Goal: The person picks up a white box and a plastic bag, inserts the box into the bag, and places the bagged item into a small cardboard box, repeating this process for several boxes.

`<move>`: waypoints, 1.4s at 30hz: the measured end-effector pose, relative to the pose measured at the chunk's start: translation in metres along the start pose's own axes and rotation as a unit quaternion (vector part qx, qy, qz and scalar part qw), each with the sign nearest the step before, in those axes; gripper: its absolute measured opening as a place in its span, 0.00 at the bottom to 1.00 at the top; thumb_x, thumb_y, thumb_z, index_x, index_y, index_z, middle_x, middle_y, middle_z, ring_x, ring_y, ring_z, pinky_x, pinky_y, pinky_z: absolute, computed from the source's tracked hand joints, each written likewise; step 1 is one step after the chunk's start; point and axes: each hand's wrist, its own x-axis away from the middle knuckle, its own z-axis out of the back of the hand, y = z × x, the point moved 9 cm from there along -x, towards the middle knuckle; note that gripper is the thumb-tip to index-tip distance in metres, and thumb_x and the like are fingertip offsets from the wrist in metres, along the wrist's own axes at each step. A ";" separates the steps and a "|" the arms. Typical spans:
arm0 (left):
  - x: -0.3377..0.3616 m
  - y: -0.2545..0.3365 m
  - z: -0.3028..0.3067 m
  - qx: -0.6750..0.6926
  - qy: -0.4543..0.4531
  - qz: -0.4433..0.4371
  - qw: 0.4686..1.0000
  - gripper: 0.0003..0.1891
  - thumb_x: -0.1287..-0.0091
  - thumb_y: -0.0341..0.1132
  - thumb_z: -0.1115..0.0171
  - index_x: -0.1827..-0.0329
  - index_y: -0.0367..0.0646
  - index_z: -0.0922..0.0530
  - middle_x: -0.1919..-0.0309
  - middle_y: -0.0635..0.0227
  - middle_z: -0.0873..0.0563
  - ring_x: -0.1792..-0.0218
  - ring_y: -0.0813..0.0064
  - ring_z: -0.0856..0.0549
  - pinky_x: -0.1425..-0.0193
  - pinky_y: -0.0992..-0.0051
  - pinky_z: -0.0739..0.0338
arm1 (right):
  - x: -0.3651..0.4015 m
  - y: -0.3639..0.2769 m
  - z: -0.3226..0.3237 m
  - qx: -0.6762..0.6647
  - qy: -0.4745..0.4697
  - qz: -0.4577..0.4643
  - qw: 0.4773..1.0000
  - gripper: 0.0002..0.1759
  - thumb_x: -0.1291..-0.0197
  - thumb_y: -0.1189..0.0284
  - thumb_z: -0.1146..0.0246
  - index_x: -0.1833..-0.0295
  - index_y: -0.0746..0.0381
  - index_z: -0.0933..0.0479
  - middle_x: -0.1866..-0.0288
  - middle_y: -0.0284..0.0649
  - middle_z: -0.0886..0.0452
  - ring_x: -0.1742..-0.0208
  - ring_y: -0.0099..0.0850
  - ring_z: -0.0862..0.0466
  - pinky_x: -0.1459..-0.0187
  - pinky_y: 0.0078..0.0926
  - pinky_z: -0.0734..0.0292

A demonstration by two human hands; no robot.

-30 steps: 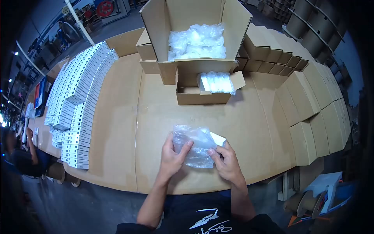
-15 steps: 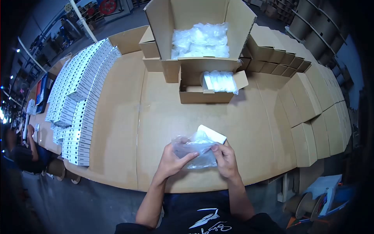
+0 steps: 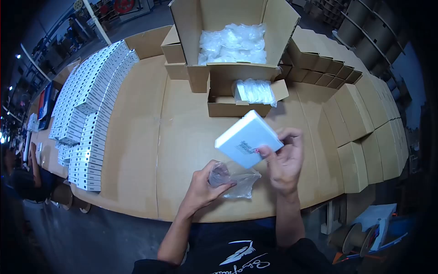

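Note:
A flat white box (image 3: 246,137) with small dark print is tilted up over the table, pinched at its lower right corner by my right hand (image 3: 285,166). Lower and to the left, my left hand (image 3: 203,185) grips a clear plastic bag (image 3: 239,182), its fingers at the bag's mouth. The box's bottom corner overlaps the bag's upper edge in this view. Beyond both hands stands an open cardboard carton (image 3: 237,111), with a row of plastic-wrapped white boxes (image 3: 257,91) in its right part.
A larger carton (image 3: 194,75) holding a heap of clear plastic bags (image 3: 232,44) stands behind. Stacked small white boxes (image 3: 93,123) line the left side; brown cartons (image 3: 356,114) are piled along the right. A person (image 3: 27,178) is at far left.
The white box has come up and away from the plastic bag, raised by my right hand. My left hand keeps the bag, which now hangs without the box.

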 end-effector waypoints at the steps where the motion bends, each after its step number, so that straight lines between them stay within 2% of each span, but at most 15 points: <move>1: 0.000 0.001 0.000 0.006 0.006 -0.005 1.000 0.21 0.41 0.34 0.17 0.50 0.35 0.18 0.61 0.58 0.08 0.58 0.70 0.08 0.50 0.71 0.14 | 0.001 0.002 -0.010 -0.007 -0.014 -0.007 1.000 0.23 0.35 0.84 0.28 0.43 0.62 0.34 0.50 0.38 0.25 0.48 0.24 0.20 0.43 0.25 0.21; 7: 0.000 -0.011 0.006 0.032 0.015 -0.007 0.999 0.25 0.41 0.33 0.17 0.44 0.33 0.18 0.56 0.56 0.07 0.54 0.70 0.08 0.46 0.70 0.14 | 0.004 0.016 -0.017 0.122 -0.098 0.023 0.987 0.19 0.36 0.80 0.25 0.49 0.64 0.29 0.52 0.38 0.23 0.48 0.24 0.21 0.41 0.25 0.22; 8: -0.001 -0.010 0.009 0.042 0.019 -0.004 0.999 0.25 0.41 0.32 0.17 0.44 0.33 0.19 0.56 0.56 0.07 0.53 0.71 0.09 0.46 0.69 0.14 | 0.003 0.015 -0.013 0.126 -0.097 -0.013 0.987 0.18 0.37 0.79 0.24 0.50 0.64 0.27 0.52 0.38 0.21 0.47 0.25 0.20 0.39 0.27 0.23; 11: -0.003 -0.009 0.012 0.043 0.018 0.001 0.999 0.25 0.42 0.31 0.17 0.44 0.33 0.19 0.55 0.57 0.08 0.52 0.74 0.10 0.45 0.70 0.15 | -0.002 0.015 0.003 0.144 -0.101 -0.003 0.984 0.19 0.38 0.80 0.24 0.49 0.63 0.27 0.52 0.38 0.21 0.48 0.26 0.19 0.40 0.27 0.23; 16: -0.004 -0.011 0.003 0.078 0.014 0.010 0.997 0.25 0.42 0.30 0.17 0.44 0.34 0.19 0.56 0.60 0.09 0.53 0.75 0.10 0.46 0.71 0.15 | -0.008 0.009 -0.002 0.193 -0.141 0.023 0.971 0.16 0.38 0.76 0.25 0.51 0.64 0.24 0.59 0.40 0.17 0.55 0.29 0.16 0.44 0.30 0.20; 23: -0.006 -0.015 0.003 0.093 0.034 0.020 0.995 0.27 0.44 0.28 0.15 0.44 0.34 0.21 0.55 0.61 0.09 0.53 0.77 0.12 0.46 0.73 0.16 | -0.008 0.022 -0.016 0.226 -0.153 -0.012 0.962 0.14 0.39 0.74 0.25 0.53 0.65 0.22 0.61 0.42 0.15 0.57 0.33 0.13 0.46 0.32 0.19; 26: -0.004 -0.021 0.005 0.118 0.028 0.003 0.993 0.23 0.35 0.29 0.22 0.40 0.33 0.21 0.51 0.62 0.11 0.50 0.78 0.14 0.44 0.74 0.18 | -0.011 0.026 -0.019 0.253 -0.134 -0.019 0.958 0.13 0.37 0.74 0.26 0.54 0.66 0.22 0.61 0.42 0.14 0.57 0.32 0.13 0.47 0.32 0.19; 29: 0.003 -0.045 0.001 0.304 0.025 0.071 0.950 0.19 0.23 0.34 0.34 0.36 0.32 0.22 0.48 0.64 0.12 0.47 0.80 0.16 0.41 0.76 0.21 | -0.015 0.034 -0.019 0.258 -0.117 -0.031 0.959 0.12 0.35 0.73 0.27 0.55 0.67 0.21 0.62 0.42 0.14 0.57 0.31 0.13 0.48 0.31 0.19; 30: 0.002 -0.046 -0.002 0.334 0.038 0.053 0.940 0.19 0.15 0.38 0.47 0.33 0.31 0.23 0.48 0.66 0.13 0.46 0.81 0.17 0.39 0.77 0.23 | -0.016 0.037 -0.020 0.257 -0.118 -0.045 0.958 0.12 0.35 0.73 0.27 0.54 0.67 0.21 0.63 0.41 0.15 0.57 0.31 0.13 0.48 0.31 0.19; 31: 0.003 -0.050 -0.003 0.340 0.055 0.062 0.937 0.19 0.15 0.38 0.47 0.33 0.31 0.22 0.47 0.66 0.13 0.46 0.81 0.17 0.39 0.77 0.23 | -0.016 0.040 -0.020 0.256 -0.119 -0.058 0.958 0.12 0.35 0.73 0.27 0.54 0.68 0.21 0.63 0.41 0.15 0.57 0.31 0.12 0.48 0.31 0.19; 32: 0.003 -0.053 -0.005 0.345 0.072 0.071 0.933 0.19 0.15 0.39 0.48 0.34 0.30 0.22 0.47 0.66 0.13 0.46 0.81 0.17 0.39 0.77 0.23 | -0.012 0.052 -0.019 0.258 -0.150 -0.133 0.945 0.14 0.33 0.72 0.27 0.50 0.68 0.22 0.56 0.40 0.14 0.52 0.29 0.13 0.46 0.29 0.18; 35: 0.008 -0.068 -0.003 0.370 0.120 0.080 0.918 0.20 0.14 0.40 0.49 0.34 0.30 0.22 0.47 0.66 0.13 0.47 0.81 0.17 0.40 0.77 0.22 | 0.000 0.073 -0.006 0.015 -0.094 -0.185 0.978 0.19 0.34 0.74 0.26 0.43 0.67 0.23 0.43 0.41 0.16 0.45 0.28 0.16 0.43 0.27 0.19; 36: 0.008 -0.069 -0.001 0.373 0.141 0.079 0.914 0.20 0.14 0.40 0.49 0.34 0.30 0.22 0.47 0.66 0.13 0.47 0.81 0.17 0.40 0.76 0.22 | 0.004 0.069 -0.004 -0.025 -0.125 -0.189 0.974 0.24 0.36 0.78 0.26 0.37 0.66 0.25 0.34 0.42 0.21 0.40 0.26 0.19 0.40 0.26 0.19; 39: 0.007 -0.070 0.004 0.375 0.158 0.074 0.911 0.21 0.13 0.42 0.50 0.34 0.30 0.22 0.47 0.65 0.13 0.47 0.79 0.16 0.39 0.75 0.22 | 0.027 0.077 -0.001 -0.007 -0.157 -0.190 0.969 0.24 0.37 0.83 0.27 0.38 0.65 0.24 0.32 0.44 0.21 0.39 0.24 0.21 0.40 0.25 0.19; 42: 0.005 -0.068 0.005 0.334 0.151 0.048 0.929 0.23 0.13 0.43 0.52 0.32 0.29 0.23 0.45 0.63 0.13 0.44 0.77 0.17 0.37 0.74 0.22 | 0.042 0.090 0.002 -0.021 -0.090 -0.174 0.980 0.14 0.36 0.86 0.29 0.46 0.69 0.20 0.39 0.45 0.17 0.43 0.25 0.17 0.41 0.24 0.18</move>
